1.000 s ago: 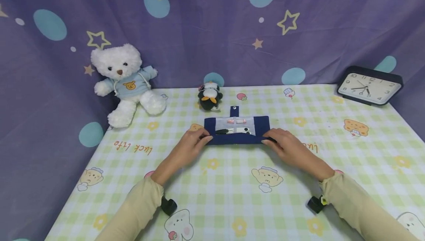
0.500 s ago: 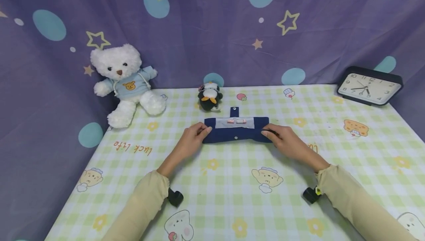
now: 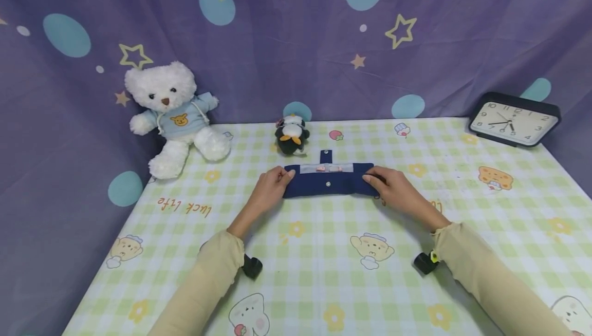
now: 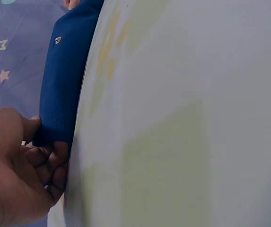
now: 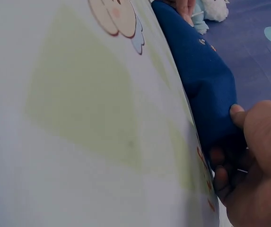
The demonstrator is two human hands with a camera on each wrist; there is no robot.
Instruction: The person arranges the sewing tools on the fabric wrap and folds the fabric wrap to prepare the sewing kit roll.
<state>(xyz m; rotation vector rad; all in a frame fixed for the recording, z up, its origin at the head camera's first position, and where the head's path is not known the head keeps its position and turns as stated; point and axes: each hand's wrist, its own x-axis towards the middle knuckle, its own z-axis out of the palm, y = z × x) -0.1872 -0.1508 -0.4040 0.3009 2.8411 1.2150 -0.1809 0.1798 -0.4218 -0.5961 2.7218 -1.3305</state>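
A navy fabric pouch (image 3: 312,186) lies across the table with its near part folded up over a pale inner panel (image 3: 307,168). On the folded part is a metal snap (image 3: 328,184). A tab with another snap (image 3: 326,152) sticks out from the far edge. Small pink-and-white items (image 3: 320,169) show above the fold; the panel's lower part is hidden. My left hand (image 3: 270,187) pinches the pouch's left end, thumb on top and fingers beneath. My right hand (image 3: 394,188) pinches the right end the same way, where the right wrist view shows the cloth bulging.
Behind the pouch sits a penguin plush (image 3: 292,135). A white teddy bear (image 3: 178,110) in a blue top sits at the back left. The black-framed clock (image 3: 515,120) stands at the back right, before a purple curtain (image 3: 287,58). A checked cloth (image 3: 314,274) covers the table.
Both hands have folded the pouch's near edge up and away, covering the black-and-white tool and most of the pale panel. The snap on the fold has come into view and moved farther back.
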